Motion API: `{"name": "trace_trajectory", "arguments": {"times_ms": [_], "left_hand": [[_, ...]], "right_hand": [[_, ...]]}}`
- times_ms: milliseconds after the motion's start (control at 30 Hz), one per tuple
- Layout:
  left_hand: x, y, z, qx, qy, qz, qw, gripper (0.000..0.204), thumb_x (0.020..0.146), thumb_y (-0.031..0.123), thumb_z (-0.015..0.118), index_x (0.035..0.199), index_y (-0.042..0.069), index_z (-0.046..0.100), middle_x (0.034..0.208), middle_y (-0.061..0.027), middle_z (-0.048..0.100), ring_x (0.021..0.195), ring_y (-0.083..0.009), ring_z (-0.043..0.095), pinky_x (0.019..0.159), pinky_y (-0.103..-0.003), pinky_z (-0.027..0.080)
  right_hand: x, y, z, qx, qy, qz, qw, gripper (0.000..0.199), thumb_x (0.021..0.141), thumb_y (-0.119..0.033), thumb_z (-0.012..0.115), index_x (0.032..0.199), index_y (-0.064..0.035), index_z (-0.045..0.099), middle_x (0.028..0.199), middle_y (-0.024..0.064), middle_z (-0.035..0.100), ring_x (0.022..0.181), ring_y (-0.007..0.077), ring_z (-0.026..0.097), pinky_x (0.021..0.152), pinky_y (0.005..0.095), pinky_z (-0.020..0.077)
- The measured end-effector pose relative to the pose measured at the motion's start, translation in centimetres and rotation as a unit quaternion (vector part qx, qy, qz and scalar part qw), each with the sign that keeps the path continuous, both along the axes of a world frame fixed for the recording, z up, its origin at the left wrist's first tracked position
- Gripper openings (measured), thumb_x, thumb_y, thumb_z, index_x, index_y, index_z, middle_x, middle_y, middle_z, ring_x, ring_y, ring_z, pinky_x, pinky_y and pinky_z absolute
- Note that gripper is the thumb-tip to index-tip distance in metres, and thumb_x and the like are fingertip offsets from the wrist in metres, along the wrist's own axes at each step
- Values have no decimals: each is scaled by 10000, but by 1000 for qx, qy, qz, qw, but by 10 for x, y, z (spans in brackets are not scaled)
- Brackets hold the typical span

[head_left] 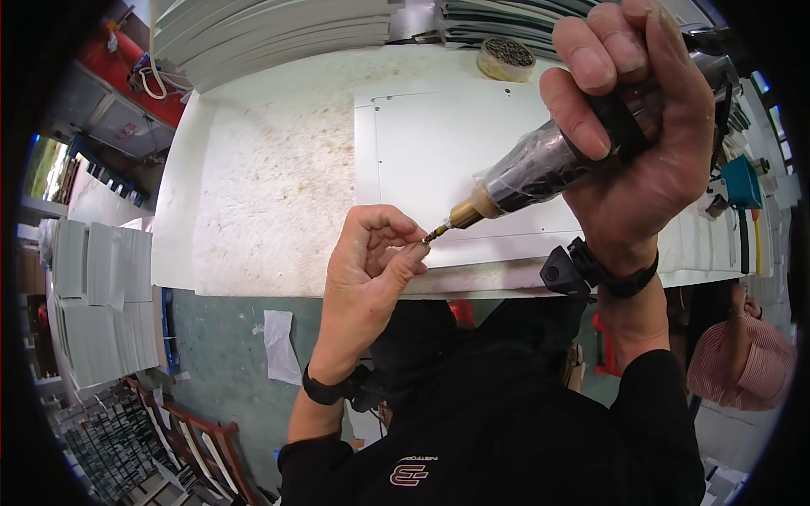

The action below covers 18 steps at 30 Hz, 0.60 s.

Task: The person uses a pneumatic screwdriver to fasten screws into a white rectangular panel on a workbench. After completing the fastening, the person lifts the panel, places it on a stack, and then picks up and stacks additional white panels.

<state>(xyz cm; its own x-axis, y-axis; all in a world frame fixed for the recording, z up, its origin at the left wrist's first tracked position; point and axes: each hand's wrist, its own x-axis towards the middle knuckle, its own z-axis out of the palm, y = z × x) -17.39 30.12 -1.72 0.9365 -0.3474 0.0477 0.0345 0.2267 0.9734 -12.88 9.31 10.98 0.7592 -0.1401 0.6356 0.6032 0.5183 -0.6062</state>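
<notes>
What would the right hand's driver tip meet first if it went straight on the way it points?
Most likely the small screw pinched in the left hand's fingertips, right at the bit. The right hand aims the driver down-left at it. Depth is unclear, but they look to be touching.

We are in a workshop or small factory: a worn white workbench (253,194) carries a flat white metal panel (447,143), stacks of similar panels (270,29) line its far edge, more piles (101,304) stand at left, and hand tools (742,190) hang at right.
</notes>
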Motion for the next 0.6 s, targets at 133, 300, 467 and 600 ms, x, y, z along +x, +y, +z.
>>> {"name": "trace_trajectory", "arguments": {"times_ms": [133, 300, 467, 600], "left_hand": [[9, 4, 7, 89, -57, 46, 993, 231, 956, -19, 666, 1150, 45, 559, 1065, -67, 663, 987, -114, 655, 809, -262, 553], [49, 12, 16, 216, -170, 77, 958, 207, 935, -35, 642, 1119, 48, 595, 1022, -61, 712, 901, -114, 674, 779, -268, 533], [78, 19, 13, 285, -172, 56, 941, 221, 966, -17, 564, 1174, 52, 586, 1092, -81, 741, 865, -131, 669, 784, -289, 525], [82, 18, 9, 281, -135, 51, 949, 246, 974, -20, 543, 1207, 51, 579, 1140, -91, 734, 946, -171, 692, 832, -304, 526]], "right_hand": [[5, 14, 13, 21, 53, 69, 996, 244, 1046, -270, 547, 934, -60, 495, 726, 65, 557, 649, 150, 610, 401, 228, 480], [37, 42, 20, -164, 37, 8, 986, 293, 1001, -304, 621, 1002, -20, 548, 727, 97, 611, 573, 117, 595, 442, 230, 480], [61, 53, 9, -236, -16, -8, 972, 218, 1019, -252, 614, 999, -37, 586, 726, 45, 622, 574, 81, 603, 471, 223, 509], [72, 57, 3, -256, -9, -7, 967, 188, 1019, -227, 618, 991, -41, 606, 721, 41, 625, 574, 78, 606, 471, 223, 512]]}}
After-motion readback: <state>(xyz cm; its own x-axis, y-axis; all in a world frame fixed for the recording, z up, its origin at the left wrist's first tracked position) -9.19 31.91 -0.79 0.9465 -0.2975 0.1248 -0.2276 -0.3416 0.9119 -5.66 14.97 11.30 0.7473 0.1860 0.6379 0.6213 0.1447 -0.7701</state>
